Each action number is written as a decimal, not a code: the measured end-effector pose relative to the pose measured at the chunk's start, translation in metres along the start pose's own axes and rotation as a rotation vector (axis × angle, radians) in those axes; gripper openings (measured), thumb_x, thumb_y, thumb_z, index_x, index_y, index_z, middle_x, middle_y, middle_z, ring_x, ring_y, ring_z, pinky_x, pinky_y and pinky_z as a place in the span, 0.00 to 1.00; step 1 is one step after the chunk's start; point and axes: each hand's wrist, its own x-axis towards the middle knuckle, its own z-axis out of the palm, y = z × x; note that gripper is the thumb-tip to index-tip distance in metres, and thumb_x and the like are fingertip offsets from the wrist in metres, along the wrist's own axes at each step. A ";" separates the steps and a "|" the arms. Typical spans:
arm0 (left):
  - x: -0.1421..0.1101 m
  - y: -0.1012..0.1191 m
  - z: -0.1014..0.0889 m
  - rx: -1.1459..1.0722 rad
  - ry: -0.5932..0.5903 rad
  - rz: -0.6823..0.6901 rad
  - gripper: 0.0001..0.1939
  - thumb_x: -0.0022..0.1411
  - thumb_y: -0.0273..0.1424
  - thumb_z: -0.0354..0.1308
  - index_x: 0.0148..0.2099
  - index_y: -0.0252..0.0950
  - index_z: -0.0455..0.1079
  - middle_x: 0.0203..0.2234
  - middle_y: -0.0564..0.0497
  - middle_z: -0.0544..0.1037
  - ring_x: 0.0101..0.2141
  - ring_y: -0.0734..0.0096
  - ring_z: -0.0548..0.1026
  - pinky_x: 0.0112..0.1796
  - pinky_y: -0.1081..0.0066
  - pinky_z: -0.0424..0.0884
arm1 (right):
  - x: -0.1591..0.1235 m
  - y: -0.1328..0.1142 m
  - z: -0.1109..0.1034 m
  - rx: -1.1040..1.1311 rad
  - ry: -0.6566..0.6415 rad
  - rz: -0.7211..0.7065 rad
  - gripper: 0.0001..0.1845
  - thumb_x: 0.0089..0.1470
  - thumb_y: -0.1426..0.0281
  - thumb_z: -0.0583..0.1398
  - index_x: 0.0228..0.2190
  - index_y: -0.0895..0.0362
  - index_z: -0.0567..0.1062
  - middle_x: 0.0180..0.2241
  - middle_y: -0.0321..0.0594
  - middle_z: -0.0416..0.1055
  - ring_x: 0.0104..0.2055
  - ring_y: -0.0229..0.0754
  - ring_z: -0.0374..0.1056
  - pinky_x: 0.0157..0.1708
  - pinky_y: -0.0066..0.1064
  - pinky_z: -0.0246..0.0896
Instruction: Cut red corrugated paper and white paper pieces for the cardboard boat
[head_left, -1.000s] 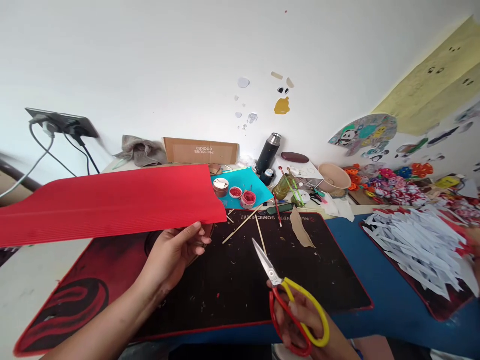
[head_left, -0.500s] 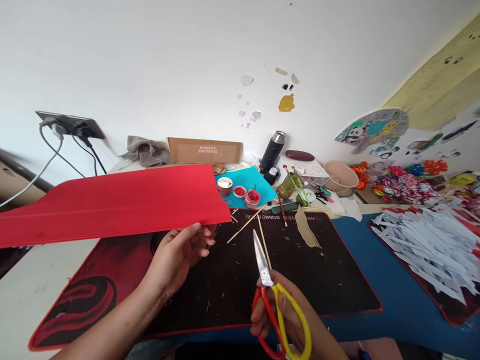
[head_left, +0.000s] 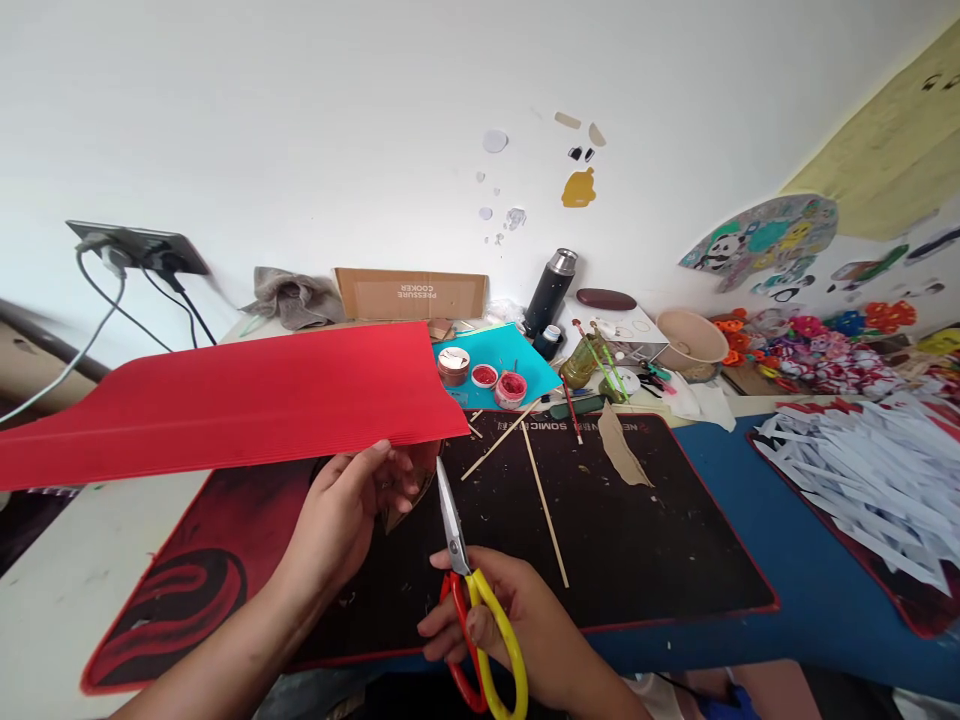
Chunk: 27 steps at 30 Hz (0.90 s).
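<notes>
A large sheet of red paper (head_left: 285, 395) stretches from the far left edge to the middle of the view, raised over the desk. My left hand (head_left: 352, 495) is closed on its near edge, thumb on top and fingers curled below. In my right hand (head_left: 510, 610) is a pair of scissors (head_left: 454, 550) with one red and one yellow handle. Their blades look closed, and the tip points up just below the paper's right end, apart from it. Under the left hand, a round brown object (head_left: 414, 505) is partly hidden.
A black and red desk mat (head_left: 615, 560) carries thin wooden sticks (head_left: 546, 500) and a torn cardboard piece (head_left: 621, 450). Behind lie paint jars (head_left: 511, 388) on blue card (head_left: 517, 345), a black thermos (head_left: 551, 290) and brushes (head_left: 600, 355). White paper strips (head_left: 862, 480) pile up at right.
My right hand has moved left with the scissors, bringing their tip close to the paper's right end. The left hand keeps its hold on the paper. The view has shifted slightly.
</notes>
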 end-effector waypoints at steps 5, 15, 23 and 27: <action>0.001 -0.001 -0.002 0.008 0.011 -0.008 0.21 0.47 0.43 0.80 0.33 0.33 0.80 0.25 0.49 0.79 0.25 0.66 0.77 0.22 0.71 0.73 | 0.008 0.006 0.009 0.023 -0.018 -0.040 0.53 0.45 0.36 0.77 0.60 0.58 0.76 0.44 0.55 0.85 0.44 0.56 0.86 0.49 0.48 0.76; 0.003 -0.004 -0.007 0.094 -0.001 0.038 0.19 0.49 0.44 0.80 0.29 0.34 0.80 0.24 0.48 0.80 0.24 0.66 0.77 0.23 0.71 0.74 | 0.010 0.010 0.012 -0.008 -0.060 -0.025 0.59 0.44 0.34 0.75 0.66 0.56 0.73 0.49 0.57 0.84 0.50 0.60 0.84 0.56 0.56 0.74; 0.006 -0.014 -0.016 0.137 0.003 0.091 0.19 0.56 0.45 0.77 0.27 0.36 0.79 0.24 0.49 0.78 0.24 0.67 0.74 0.24 0.71 0.73 | 0.013 0.024 0.012 -0.041 -0.037 -0.129 0.53 0.49 0.32 0.71 0.62 0.55 0.76 0.49 0.53 0.81 0.34 0.44 0.82 0.35 0.33 0.72; 0.007 -0.020 -0.022 0.201 -0.040 0.098 0.20 0.62 0.46 0.73 0.27 0.37 0.79 0.23 0.48 0.78 0.23 0.66 0.74 0.24 0.69 0.72 | 0.019 0.024 0.018 -0.041 0.089 -0.156 0.45 0.55 0.33 0.68 0.56 0.57 0.76 0.38 0.44 0.80 0.20 0.35 0.73 0.22 0.25 0.61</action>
